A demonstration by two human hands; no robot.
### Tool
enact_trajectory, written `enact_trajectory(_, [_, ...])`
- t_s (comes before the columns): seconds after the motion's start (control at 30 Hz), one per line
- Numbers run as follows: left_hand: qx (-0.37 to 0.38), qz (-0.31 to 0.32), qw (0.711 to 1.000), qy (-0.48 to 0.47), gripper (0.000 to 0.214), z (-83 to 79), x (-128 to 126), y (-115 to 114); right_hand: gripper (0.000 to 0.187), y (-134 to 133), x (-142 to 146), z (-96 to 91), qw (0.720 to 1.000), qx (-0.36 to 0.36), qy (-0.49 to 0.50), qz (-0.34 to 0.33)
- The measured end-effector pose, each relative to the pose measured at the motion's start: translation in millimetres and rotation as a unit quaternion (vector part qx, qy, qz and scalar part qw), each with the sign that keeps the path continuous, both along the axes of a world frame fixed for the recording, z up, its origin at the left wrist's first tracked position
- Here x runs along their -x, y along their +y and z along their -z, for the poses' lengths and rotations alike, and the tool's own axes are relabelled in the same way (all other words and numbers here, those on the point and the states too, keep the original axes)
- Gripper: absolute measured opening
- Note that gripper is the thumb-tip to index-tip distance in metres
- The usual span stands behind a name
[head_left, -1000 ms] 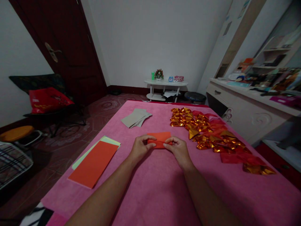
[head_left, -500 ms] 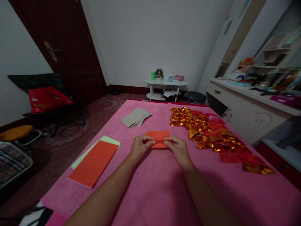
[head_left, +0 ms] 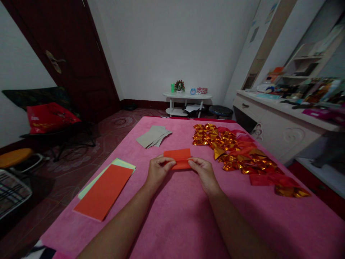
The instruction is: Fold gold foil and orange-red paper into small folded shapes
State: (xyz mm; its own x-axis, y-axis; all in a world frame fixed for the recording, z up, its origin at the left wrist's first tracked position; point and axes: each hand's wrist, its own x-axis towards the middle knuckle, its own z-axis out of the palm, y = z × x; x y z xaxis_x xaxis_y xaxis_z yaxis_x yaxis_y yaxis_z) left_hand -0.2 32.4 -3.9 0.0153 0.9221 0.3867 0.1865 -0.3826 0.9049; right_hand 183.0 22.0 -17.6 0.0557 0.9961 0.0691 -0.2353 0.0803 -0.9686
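Observation:
An orange sheet of paper (head_left: 177,154) with a fold across its near part is held between my two hands, over the middle of the pink-covered table (head_left: 172,216). My left hand (head_left: 161,168) pinches its left edge between thumb and fingers. On the opposite edge, my right hand (head_left: 201,169) has the same kind of pinch. To the left lies a stack of orange paper (head_left: 105,192) with pale green sheets (head_left: 93,180) showing beneath. Grey paper pieces (head_left: 152,136) are piled beyond my left hand.
Shiny gold and red folded pieces (head_left: 231,151) spread along the table's right side. A white dresser (head_left: 277,120) stands to the right, and a small white table (head_left: 188,95) by the far wall. At left, a chair holds a red bag (head_left: 52,117).
The view has shifted slightly, so most things sit a little further left. Both hands keep their pinch on the orange paper, with the right thumb slightly nearer its edge.

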Motion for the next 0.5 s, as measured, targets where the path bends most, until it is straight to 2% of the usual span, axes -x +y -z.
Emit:
enact_trajectory(0.17, [0.0,-0.013,1.0,-0.001,0.009,3.0,1.3,1.6,0.021,0.1,-2.2,0.7,1.0,0.004,0.011,-0.02])
enact_trajectory(0.4, [0.017,-0.005,1.0,-0.014,0.01,3.8,0.1,1.6,0.017,-2.5,-1.4,-1.4,0.999,0.014,0.04,0.01])
enact_trajectory(0.5, [0.055,0.003,0.998,-0.032,0.012,5.9,-0.8,3.5,0.015,-2.7,-1.4,-1.6,0.999,0.002,0.037,0.039])
